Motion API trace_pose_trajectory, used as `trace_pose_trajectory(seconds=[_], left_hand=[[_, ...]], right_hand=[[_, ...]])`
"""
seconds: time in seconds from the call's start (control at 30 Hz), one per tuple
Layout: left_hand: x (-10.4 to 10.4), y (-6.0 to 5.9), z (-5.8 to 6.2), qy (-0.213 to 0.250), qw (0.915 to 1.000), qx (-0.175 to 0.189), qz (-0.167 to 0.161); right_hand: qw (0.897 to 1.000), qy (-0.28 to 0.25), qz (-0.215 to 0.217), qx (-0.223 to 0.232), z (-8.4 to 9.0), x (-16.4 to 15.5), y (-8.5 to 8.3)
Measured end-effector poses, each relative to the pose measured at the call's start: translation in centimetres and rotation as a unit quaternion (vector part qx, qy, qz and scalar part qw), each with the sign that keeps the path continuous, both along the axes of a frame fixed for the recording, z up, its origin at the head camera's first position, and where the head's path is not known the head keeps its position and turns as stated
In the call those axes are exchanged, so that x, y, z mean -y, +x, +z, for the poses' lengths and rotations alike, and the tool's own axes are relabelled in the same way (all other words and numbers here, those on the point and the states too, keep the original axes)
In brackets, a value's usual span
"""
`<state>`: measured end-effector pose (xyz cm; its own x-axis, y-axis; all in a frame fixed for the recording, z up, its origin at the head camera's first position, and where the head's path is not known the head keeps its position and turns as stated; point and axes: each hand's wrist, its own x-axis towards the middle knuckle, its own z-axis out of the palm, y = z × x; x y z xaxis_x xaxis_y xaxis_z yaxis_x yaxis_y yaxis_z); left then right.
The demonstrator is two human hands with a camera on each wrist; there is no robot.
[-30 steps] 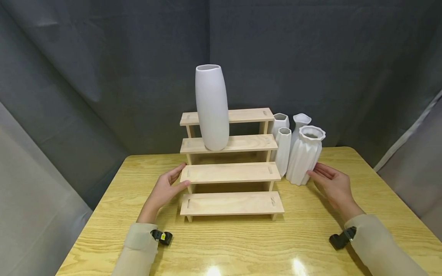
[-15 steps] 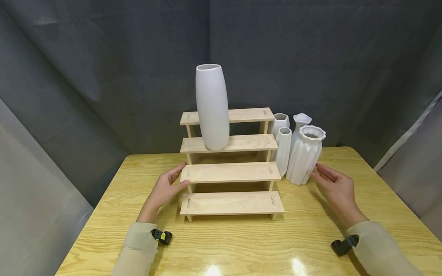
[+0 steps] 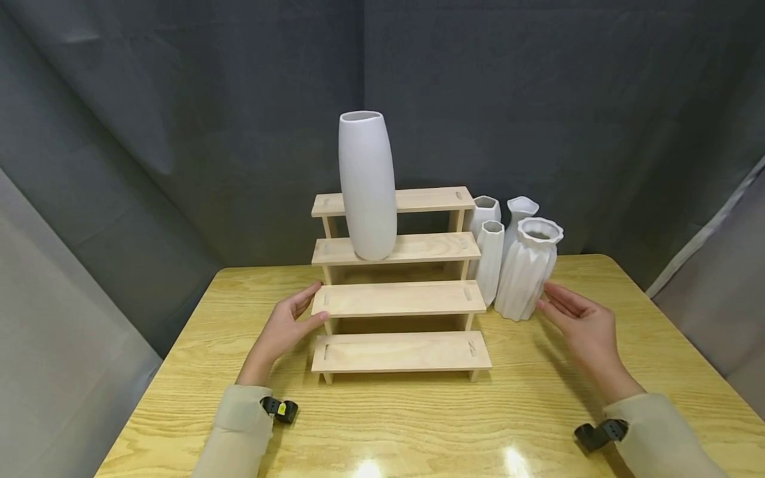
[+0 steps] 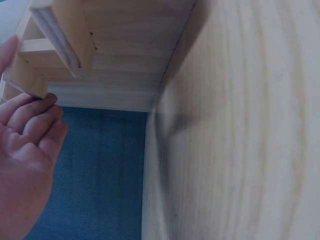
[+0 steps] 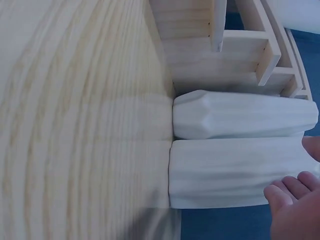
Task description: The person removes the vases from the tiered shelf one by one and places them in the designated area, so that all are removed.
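One tall smooth vase [image 3: 367,186] stands on the stepped wooden rack's [image 3: 399,299] second-highest step; four vases wait on the tabletop [image 3: 418,418] right of it. The right hand [image 3: 578,321], fingers straight, flanks the ribbed vase [image 3: 527,269]; the left hand [image 3: 288,326], relaxed, touches the rack's left end.

Vases, white: five.
- one tall smooth vase [image 3: 367,186] on stand
- one ribbed vase [image 3: 527,269] with wavy rim, on tabletop [image 3: 418,418]
- two faceted vases: front [image 3: 491,261], rear [image 3: 485,211]
- one slim flared vase [image 3: 520,211] at back

Wooden stepped stand [image 3: 399,299]: one; four steps counted.
Tabletop: one.
Hands: two, left hand [image 3: 285,330] and right hand [image 3: 578,323].
Sleeves: two.
Black wrist straps: two.
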<state>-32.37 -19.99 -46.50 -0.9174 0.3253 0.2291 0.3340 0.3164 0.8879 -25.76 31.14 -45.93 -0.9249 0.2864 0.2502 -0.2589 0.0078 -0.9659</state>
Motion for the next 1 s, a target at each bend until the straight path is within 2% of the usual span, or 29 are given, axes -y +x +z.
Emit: trace_pose_trajectory(seconds=[0.13, 0.3, 0.47, 1.0], left_hand=[[-0.1, 0.2, 0.2, 0.005, 1.0000, 0.002, -0.001], [-0.1, 0.4, 0.3, 0.009, 0.9999, 0.008, -0.005], [-0.1, 0.4, 0.3, 0.012, 0.9999, 0.009, -0.007], [-0.1, 0.2, 0.2, 0.008, 0.9999, 0.006, -0.007]], right_hand=[[1.000, -0.022, 0.016, -0.011, 0.3, 0.4, 0.4], [0.999, -0.035, 0.032, -0.013, 1.1, 1.0, 1.0], [0.997, -0.040, 0.049, -0.035, 1.9, 1.7, 1.7], [0.996, -0.009, 0.068, -0.050, 3.6, 3.4, 3.1]])
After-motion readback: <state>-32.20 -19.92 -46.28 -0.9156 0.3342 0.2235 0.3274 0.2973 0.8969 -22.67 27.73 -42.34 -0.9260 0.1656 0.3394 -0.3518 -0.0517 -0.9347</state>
